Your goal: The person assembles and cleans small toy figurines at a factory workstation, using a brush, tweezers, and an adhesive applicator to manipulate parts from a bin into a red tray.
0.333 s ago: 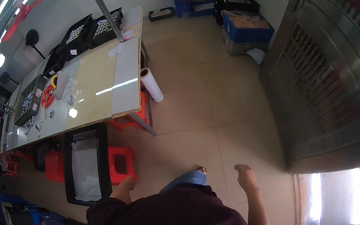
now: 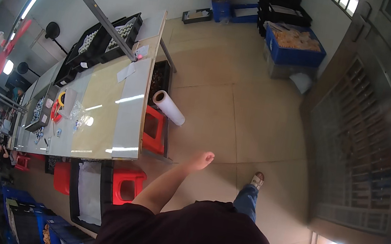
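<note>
My left hand (image 2: 201,160) swings forward over the tiled floor with its fingers curled together, and nothing shows in them. It is nearest to the right end of the worktable (image 2: 96,128), a short way off and touching nothing. A roll of white film (image 2: 171,108) leans by the table end, beyond that hand. Under the table end stands a red stool (image 2: 154,129). My right hand is out of view, hidden behind my body or beyond the picture's edge. One foot (image 2: 258,179) in a light shoe is stepping ahead.
Black crates of small white parts (image 2: 123,32) line the table's far side. A black crate lined with white sheet (image 2: 91,190) sits beside another red stool (image 2: 127,184). On the right is a metal door (image 2: 357,144). Ahead, a blue bin (image 2: 296,46) stands near stacked black trays (image 2: 277,4).
My left hand has swung forward and to the right, away from the lined crate. My right hand has gone out of view. The foot ahead has come forward as I walk.
</note>
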A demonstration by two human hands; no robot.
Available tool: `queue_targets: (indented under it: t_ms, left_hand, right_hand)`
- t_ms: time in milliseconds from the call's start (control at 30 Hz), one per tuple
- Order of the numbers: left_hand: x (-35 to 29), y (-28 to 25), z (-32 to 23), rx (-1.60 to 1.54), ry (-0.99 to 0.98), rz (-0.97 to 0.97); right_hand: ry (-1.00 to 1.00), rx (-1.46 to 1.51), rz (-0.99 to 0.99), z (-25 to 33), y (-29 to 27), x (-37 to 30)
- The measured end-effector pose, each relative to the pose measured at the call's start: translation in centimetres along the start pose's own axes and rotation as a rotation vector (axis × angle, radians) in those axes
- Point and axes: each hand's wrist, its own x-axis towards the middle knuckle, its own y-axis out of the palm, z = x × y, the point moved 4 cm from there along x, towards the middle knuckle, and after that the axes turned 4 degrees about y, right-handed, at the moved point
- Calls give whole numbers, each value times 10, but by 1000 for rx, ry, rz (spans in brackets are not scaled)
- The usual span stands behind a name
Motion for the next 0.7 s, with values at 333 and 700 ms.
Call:
queue_targets:
  t_ms: [333,700]
  left_hand:
    - [111,-7,33,234,-628,245]
    - [113,-15,139,-178,-1303,-151]
  right_hand:
    - [-30,-202,-26,224,-219,300]
    - [-648,346,-29,876,-349,492]
